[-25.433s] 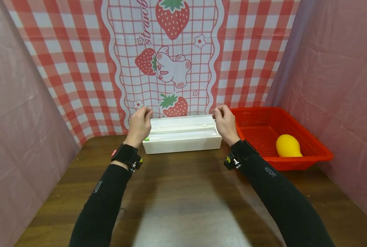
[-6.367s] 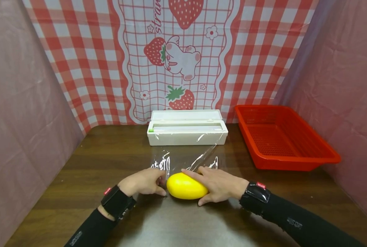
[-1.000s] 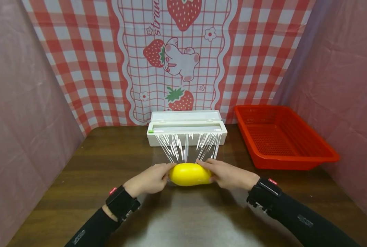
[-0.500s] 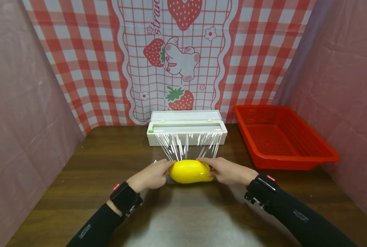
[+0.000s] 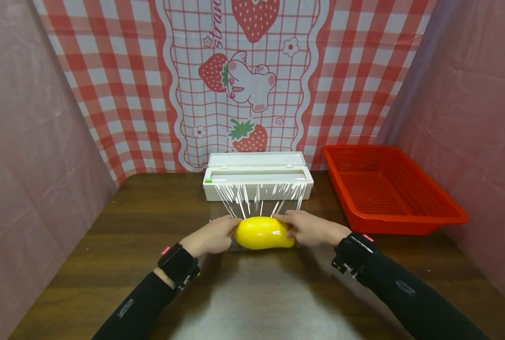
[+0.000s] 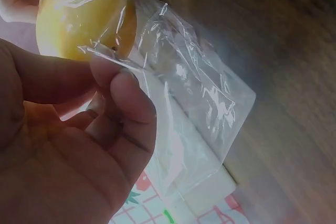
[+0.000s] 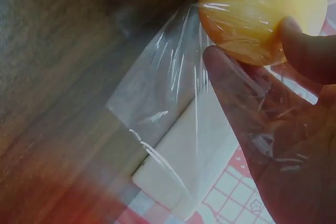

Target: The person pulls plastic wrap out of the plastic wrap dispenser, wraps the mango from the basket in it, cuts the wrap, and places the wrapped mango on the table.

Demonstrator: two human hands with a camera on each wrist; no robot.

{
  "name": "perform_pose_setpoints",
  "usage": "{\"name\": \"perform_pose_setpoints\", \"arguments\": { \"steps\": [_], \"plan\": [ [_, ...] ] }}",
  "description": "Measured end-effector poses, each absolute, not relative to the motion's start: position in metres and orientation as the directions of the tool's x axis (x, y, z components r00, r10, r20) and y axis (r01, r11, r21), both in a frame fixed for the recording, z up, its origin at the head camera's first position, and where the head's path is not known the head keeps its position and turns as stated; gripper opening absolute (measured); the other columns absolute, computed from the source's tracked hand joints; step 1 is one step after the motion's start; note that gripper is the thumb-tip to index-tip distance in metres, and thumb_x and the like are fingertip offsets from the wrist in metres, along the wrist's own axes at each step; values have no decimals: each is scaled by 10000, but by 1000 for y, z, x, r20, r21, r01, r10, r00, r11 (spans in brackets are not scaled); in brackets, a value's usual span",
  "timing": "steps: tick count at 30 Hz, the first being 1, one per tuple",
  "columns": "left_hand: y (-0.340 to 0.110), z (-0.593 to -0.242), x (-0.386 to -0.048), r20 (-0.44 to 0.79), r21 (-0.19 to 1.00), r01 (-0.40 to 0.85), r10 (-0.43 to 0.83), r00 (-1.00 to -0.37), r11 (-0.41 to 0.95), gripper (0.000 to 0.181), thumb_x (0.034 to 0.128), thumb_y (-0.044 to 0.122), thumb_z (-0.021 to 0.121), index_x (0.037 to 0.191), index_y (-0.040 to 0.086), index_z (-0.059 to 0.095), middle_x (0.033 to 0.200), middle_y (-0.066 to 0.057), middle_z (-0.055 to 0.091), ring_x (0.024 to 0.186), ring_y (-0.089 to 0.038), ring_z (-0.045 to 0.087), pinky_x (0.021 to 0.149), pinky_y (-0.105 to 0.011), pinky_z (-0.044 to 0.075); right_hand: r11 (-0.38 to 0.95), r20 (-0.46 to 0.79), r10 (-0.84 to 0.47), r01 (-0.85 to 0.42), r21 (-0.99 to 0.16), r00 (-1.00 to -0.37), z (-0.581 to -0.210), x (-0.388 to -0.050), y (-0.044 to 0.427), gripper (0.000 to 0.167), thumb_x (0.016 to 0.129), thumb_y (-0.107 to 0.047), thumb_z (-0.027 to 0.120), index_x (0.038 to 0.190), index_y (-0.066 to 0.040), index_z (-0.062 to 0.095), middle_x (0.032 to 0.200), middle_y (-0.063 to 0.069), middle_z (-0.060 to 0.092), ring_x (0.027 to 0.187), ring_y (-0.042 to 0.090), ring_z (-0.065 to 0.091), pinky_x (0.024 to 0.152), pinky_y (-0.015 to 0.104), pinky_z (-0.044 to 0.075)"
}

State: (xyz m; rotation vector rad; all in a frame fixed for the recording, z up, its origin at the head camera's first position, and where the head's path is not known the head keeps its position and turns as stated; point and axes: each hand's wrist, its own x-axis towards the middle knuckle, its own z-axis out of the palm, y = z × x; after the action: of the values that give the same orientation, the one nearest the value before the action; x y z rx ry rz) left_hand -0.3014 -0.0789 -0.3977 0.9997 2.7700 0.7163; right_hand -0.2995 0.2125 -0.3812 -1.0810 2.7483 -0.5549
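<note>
Yellow fruit [image 5: 263, 233] lies between the hands I watch remotely: the left hand [image 5: 213, 234] pinches clear film [image 6: 210, 98], the right hand [image 5: 313, 228] grips the end beside it. I judge the fruit light, firm, slippery, best cupped at both ends.

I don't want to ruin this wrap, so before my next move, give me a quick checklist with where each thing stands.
1. Right hand gripping the yellow fruit: ok, thumb on it.
2. Left hand controlling the clear film: ok, apparently pinching it beside the fruit's end.
3. Film fully around the fruit: cannot tell, the underside is hidden.
4. Film lying smooth: not ok, it is creased, with strained lines fanning toward the white dispenser.
5. Film separated from the dispenser: not ok, it runs unbroken to the front edge.
6. Dispenser lid open: ok, tipped back.
</note>
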Motion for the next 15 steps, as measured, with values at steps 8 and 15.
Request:
{"name": "perform_pose_setpoints", "arguments": {
  "steps": [8, 15],
  "plan": [
    [-73, -396, -310, 16, 447, 541, 598, -801, 712, 443, 860, -55, 594, 1293, 19, 650, 1030, -52, 618, 936, -211, 527, 889, -406, 476, 683, -3, -627, -547, -484, -779, -387, -311, 220, 457, 953, -38, 661, 1402, -70, 583, 1201, 84, 689, 1058, 215, 630, 977, 446, 512],
    [-69, -394, -321, -3, 436, 533, 594, -805, 725, 240, 819, -57, 589, 1030, 19, 677, 900, -60, 589, 865, -213, 512, 832, -394, 458, 658, -29, -620, -500, -564, -784, -390, -319, 224, 425, 968, -65, 640, 1393, -59, 613, 1210, 38, 692, 1039, 189, 607, 971, 422, 493]
  ]
}}
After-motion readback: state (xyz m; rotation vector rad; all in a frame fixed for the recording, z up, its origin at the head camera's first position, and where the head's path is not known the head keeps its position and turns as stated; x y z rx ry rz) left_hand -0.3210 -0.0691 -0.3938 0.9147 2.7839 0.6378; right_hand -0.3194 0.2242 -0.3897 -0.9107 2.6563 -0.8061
